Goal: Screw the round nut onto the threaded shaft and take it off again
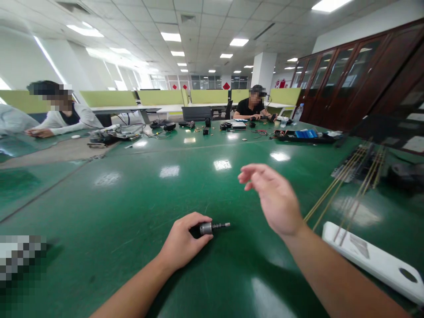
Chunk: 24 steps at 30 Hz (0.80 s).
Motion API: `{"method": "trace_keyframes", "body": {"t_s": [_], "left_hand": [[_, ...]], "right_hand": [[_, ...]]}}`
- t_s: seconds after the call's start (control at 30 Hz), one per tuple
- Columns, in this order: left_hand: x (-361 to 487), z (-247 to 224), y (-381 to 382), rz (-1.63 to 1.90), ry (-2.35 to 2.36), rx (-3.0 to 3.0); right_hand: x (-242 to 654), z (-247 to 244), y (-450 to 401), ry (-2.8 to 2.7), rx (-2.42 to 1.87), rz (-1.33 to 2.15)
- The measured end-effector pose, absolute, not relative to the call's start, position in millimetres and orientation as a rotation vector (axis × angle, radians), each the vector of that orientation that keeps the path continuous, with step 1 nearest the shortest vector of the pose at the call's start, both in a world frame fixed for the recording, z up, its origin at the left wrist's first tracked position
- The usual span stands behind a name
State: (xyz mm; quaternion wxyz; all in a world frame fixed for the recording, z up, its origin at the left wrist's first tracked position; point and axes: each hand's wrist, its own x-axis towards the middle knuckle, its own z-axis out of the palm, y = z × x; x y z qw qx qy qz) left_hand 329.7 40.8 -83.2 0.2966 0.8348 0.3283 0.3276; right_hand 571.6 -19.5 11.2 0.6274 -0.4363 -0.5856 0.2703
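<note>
Gray metal part (206, 228) on green table (139, 198), left hand's (185, 240) grip closed on it; right hand (276, 201) raised, grip partly open.

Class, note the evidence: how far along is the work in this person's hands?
Looks done: the stepped shaft projects from the metal cylinder. In hand: the left hand grips the cylinder at the green table; the right hand is raised, with nothing visible in it. Remaining: the shaft's outer end looks bare, but whether anything is left cannot be told.
</note>
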Motion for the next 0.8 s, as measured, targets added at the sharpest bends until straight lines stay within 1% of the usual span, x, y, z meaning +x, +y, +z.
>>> {"method": "trace_keyframes", "body": {"t_s": [0.13,0.23,0.63,0.8], "left_hand": [[330,-83,40,0.872,0.885,2.21],[330,-82,41,0.876,0.871,2.211],[332,-84,44,0.837,0.812,2.206],[330,-87,44,0.865,0.895,2.21]], "right_hand": [[562,-43,-10,-1.758,-1.254,0.525],[556,-67,-8,-1.954,-1.296,0.512],[549,-75,-2,-2.091,-1.276,0.503],[550,-75,-1,-2.064,-1.272,0.515]]}}
